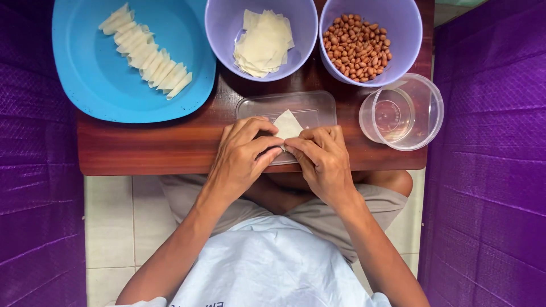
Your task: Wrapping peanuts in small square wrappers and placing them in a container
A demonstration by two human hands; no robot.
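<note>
In the middle of the frame, the left hand and the right hand both pinch a pale dough wrapper with closed fingertips, over a clear lid. In the upper left, a blue plate carries a row of folded wrappers. In the upper right stands a bowl of peanuts.

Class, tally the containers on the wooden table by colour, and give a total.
Purple bowls: 2
Blue plate: 1
Clear lid: 1
Clear tub: 1
Total: 5
</note>
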